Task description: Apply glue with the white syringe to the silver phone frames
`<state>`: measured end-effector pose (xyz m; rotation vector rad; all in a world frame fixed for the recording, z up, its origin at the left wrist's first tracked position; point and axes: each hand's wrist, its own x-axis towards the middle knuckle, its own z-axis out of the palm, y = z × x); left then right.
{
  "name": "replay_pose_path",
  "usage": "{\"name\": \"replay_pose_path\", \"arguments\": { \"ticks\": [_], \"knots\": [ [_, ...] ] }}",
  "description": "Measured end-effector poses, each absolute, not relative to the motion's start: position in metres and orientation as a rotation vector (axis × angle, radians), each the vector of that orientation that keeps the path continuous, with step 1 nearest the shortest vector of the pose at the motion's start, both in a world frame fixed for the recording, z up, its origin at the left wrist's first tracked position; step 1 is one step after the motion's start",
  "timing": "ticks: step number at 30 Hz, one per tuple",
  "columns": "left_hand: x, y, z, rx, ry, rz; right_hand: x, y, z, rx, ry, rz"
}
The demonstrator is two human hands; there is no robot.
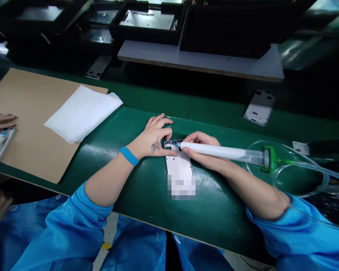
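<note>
The phone frame (182,167) lies on the green table (141,184), a little off the middle of the view toward five o'clock, its lower end blurred out. The left hand (156,141), at the frame's ten o'clock, is loosely spread, its thumb on the face and its bent forefinger by the top edge; it pins rather than clasps. With so light a hold, the frame could swivel if nudged. The right hand (206,159), toward two o'clock, is closed round the syringe (220,149), whose tip points toward nine at the frame's top end; I cannot tell whether it touches. A slip there could scratch the metal or smear stray fluid, and the left thumb sits close enough to be caught. The clear tube (307,163), looped at three o'clock, could snag and drag the syringe's back end sideways.
</note>
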<state>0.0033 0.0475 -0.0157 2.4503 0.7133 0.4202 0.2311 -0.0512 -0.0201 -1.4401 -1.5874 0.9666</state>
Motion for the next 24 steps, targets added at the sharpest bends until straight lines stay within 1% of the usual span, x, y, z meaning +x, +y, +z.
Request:
{"name": "replay_pose_path", "arguments": {
  "ticks": [14, 24],
  "knots": [
    [0.0034, 0.0466, -0.0125, 2.442, 0.719, 0.404, 0.2344, -0.0525, -0.0202, -1.444, -1.589, 0.981],
    [0.0037, 0.0478, -0.0126, 2.439, 0.704, 0.403, 0.2316, -0.0515, -0.0164, -1.531, -1.51, 0.977]
  ]
}}
